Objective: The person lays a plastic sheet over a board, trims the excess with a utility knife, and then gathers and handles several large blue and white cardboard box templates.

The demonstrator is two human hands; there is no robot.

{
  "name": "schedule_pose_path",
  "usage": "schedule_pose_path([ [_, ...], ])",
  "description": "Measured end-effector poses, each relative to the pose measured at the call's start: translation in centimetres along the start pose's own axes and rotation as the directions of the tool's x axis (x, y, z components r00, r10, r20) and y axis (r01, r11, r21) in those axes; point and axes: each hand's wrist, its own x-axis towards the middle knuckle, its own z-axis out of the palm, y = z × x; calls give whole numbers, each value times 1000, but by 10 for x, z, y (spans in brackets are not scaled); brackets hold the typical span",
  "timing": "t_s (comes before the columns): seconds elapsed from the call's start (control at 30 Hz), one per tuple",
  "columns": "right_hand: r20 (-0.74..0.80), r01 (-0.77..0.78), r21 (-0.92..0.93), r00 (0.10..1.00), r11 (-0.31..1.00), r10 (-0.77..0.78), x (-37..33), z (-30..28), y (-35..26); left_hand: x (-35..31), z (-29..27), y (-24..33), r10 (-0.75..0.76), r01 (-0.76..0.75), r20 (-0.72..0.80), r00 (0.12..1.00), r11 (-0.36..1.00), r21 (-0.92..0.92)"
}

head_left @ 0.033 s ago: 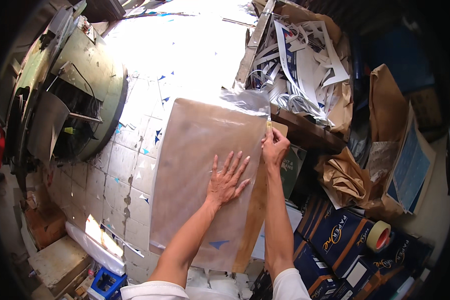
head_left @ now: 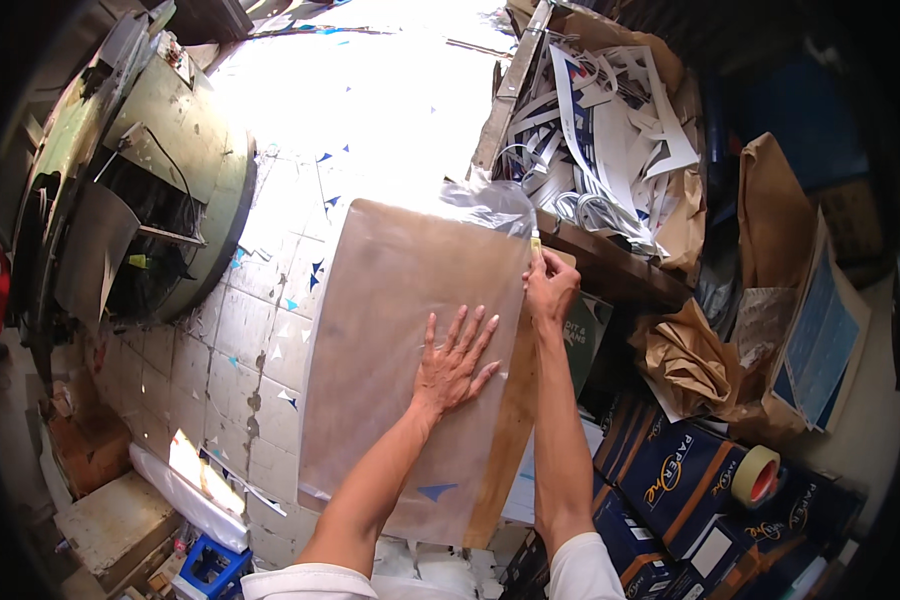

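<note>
A clear plastic sheet lies over a brown board, whose bare strip shows along the right side. My left hand presses flat on the plastic near the middle, fingers spread. At the upper right edge, my right hand pinches a slim yellow cutter; its tip is too small to make out. Just beyond that tip, a loose crumpled flap of plastic sticks out past the board's far edge. A small blue paper scrap shows on the near part of the sheet.
A box heaped with white paper offcuts stands at the far right, behind a wooden beam. Crumpled brown paper, dark blue cartons and a tape roll fill the right. A round machine stands left; scraps dot the tiled floor.
My right hand has shifted slightly away from me along the edge with the cutter. The plastic flap at the far corner has changed shape. My left hand stays nearly in place.
</note>
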Motion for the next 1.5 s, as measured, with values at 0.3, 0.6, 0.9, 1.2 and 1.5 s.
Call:
schedule_pose_path([
  [0.3,18,1,-74,1000,997,1,-14,-3,29,-1,0,-2,-22,22,1,1000,1000,-9],
  [0.6,11,225,-190,974,956,-227,4,4,-1,-1,-3,1,-2,1,23,1000,999,32],
  [0.9,221,179,-253,967,951,-123,6,-25,1,0,-3,0,-20,18,32,999,998,57],
  [1.2,-5,255,-224,965,941,-262,24,12,1,0,-5,-1,-11,9,42,999,999,46],
  [1.5,-273,413,-380,805,828,-526,190,-45,-173,6,-14,6,28,-26,50,998,999,-32],
])
